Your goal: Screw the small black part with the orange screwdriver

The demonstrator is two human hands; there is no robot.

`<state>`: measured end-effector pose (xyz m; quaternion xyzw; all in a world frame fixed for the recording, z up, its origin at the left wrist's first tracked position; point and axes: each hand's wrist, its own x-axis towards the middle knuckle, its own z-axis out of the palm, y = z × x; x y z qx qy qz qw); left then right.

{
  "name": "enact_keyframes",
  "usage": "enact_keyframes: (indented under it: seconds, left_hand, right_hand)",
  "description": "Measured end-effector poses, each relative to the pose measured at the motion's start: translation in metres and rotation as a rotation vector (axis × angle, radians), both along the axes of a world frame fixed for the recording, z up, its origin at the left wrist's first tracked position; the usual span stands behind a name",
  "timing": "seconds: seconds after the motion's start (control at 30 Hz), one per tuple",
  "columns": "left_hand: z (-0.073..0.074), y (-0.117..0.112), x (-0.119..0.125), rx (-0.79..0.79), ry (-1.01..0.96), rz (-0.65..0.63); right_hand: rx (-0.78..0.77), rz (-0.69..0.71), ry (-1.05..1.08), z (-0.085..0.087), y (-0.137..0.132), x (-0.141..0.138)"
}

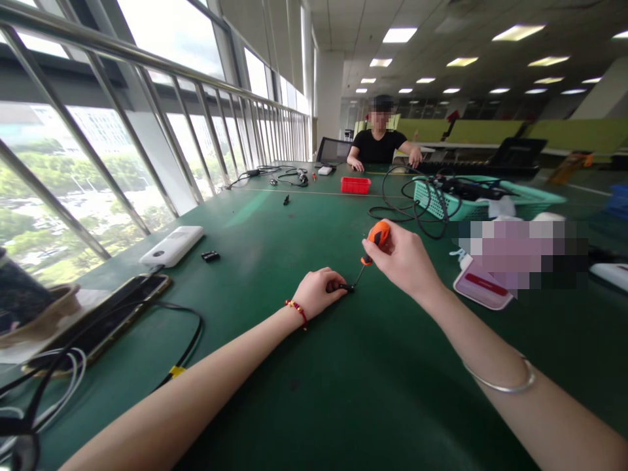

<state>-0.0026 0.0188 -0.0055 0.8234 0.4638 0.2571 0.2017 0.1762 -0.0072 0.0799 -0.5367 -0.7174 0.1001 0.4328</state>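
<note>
My right hand (405, 256) is closed around the orange and black handle of a screwdriver (377, 237). The screwdriver leans, its thin shaft pointing down and to the left. Its tip meets or nearly meets the end of a small black part (347, 288) on the green table. Pinched on that part is my left hand (318, 292), resting low on the tabletop; the fingers hide most of the part, so its kind does not show. Another small black piece (210, 256) lies to the left, beside a white power bank (173, 246).
A phone (105, 320) with cables lies at the left edge. Farther off are a red tray (356, 186), a teal basket (532, 208) with black cables, and a pink case (483, 284). A person (377, 142) sits at the far end. A railing (196, 104) runs along the left.
</note>
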Motion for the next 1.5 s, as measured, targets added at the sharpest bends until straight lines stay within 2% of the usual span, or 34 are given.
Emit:
enact_keyframes:
  seconds: [0.13,0.23,0.63,1.23,1.43,1.5]
  left_hand:
    - [0.000,0.000,0.000,0.004,-0.001,0.003]
    - [0.000,0.000,0.000,0.002,0.000,0.008]
    - [0.000,0.000,0.000,0.006,0.010,0.005]
    - [0.000,0.000,0.001,0.017,0.013,0.008]
    - [0.001,-0.001,0.003,0.023,0.004,0.005]
    - [0.001,-0.001,0.002,0.022,0.003,0.000]
  right_hand:
    - [0.011,0.093,0.084,-0.002,-0.003,-0.004]
    - [-0.017,0.140,0.064,-0.005,-0.004,-0.008]
    - [0.009,0.145,0.090,-0.009,-0.002,-0.008]
    - [-0.060,0.098,0.024,-0.008,-0.002,-0.008]
    - [0.026,-0.061,-0.083,0.000,0.007,-0.022]
    - [0.035,-0.044,-0.136,0.004,0.010,-0.028]
